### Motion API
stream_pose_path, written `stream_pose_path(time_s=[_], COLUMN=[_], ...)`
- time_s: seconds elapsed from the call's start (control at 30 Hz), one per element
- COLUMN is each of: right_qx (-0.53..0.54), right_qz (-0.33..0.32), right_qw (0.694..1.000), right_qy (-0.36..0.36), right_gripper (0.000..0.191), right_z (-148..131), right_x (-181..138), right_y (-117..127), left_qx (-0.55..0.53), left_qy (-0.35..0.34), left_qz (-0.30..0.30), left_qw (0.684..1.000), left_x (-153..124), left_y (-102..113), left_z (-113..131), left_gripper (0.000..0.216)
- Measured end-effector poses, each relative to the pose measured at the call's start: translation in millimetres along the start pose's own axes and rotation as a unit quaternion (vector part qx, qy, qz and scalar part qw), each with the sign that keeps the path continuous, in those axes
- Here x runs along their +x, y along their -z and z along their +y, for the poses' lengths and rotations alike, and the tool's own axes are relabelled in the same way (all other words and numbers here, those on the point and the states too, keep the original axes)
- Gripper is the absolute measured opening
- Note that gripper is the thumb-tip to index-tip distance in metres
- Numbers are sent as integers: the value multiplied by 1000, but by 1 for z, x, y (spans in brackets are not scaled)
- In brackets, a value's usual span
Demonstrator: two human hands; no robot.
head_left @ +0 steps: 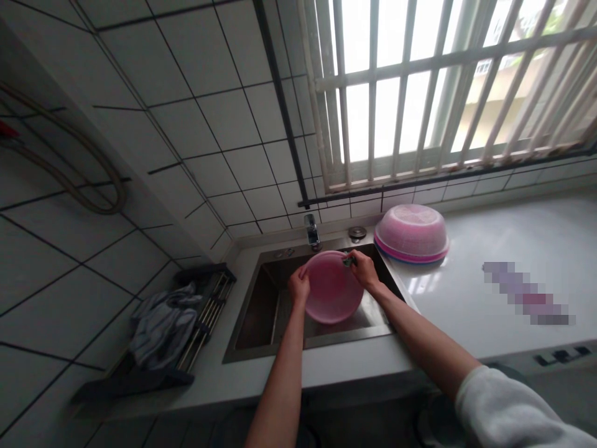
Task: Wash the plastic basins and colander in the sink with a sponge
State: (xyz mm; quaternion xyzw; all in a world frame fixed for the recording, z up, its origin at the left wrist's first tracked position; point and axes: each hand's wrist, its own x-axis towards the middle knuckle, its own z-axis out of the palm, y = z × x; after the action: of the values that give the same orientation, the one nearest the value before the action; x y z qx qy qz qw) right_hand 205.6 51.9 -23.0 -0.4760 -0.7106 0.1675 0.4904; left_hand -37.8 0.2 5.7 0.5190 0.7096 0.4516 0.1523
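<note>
A pink plastic basin is held tilted over the steel sink, below the tap. My left hand grips its left rim, fingers closed. On the basin's upper right rim, my right hand is closed on a small dark thing, perhaps a scrubbing pad; it is too small to name for sure.
An upturned pink colander on stacked basins sits on the white counter right of the sink. A dark dish rack with a grey cloth stands at the left. Barred window behind; tiled wall with a hose at left.
</note>
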Motion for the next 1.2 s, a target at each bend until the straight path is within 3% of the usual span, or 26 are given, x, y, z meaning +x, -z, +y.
stream_pose_path(time_s=[0.1,0.2,0.33,0.53,0.67,0.77,0.9,1.0,1.1,1.2], right_qx=[-17,-30,-21,10,30,54,37,29,27,33], right_qz=[-29,-75,-105,-78,-16,-6,-17,-61,-124,-140], right_qw=[999,996,991,994,999,998,999,998,990,987], right_qy=[14,46,82,78,12,-31,-21,16,61,73], right_gripper=[21,27,36,23,12,10,29,50,48,42], right_z=[-10,-27,-39,-32,-10,5,6,-6,-20,-29], right_x=[-3,-7,-10,-5,-1,0,0,-3,-8,-11], right_y=[-4,-10,-15,-14,-9,-7,-9,-12,-13,-13], left_qx=[83,108,86,73,11,-11,63,67,22,28], left_qy=[10,-35,-89,-6,37,51,42,-52,-150,-131], left_qz=[-32,-61,-102,-50,21,38,-11,-41,-99,-142], left_qw=[996,992,987,996,999,998,997,996,984,981], left_x=[-6,-9,-10,-9,-3,1,-1,-5,-6,-8], left_y=[2,1,-2,-2,4,9,8,2,-5,-9], left_z=[0,2,7,8,-1,-5,-4,0,1,0], left_gripper=[45,57,43,24,25,26,31,48,46,29])
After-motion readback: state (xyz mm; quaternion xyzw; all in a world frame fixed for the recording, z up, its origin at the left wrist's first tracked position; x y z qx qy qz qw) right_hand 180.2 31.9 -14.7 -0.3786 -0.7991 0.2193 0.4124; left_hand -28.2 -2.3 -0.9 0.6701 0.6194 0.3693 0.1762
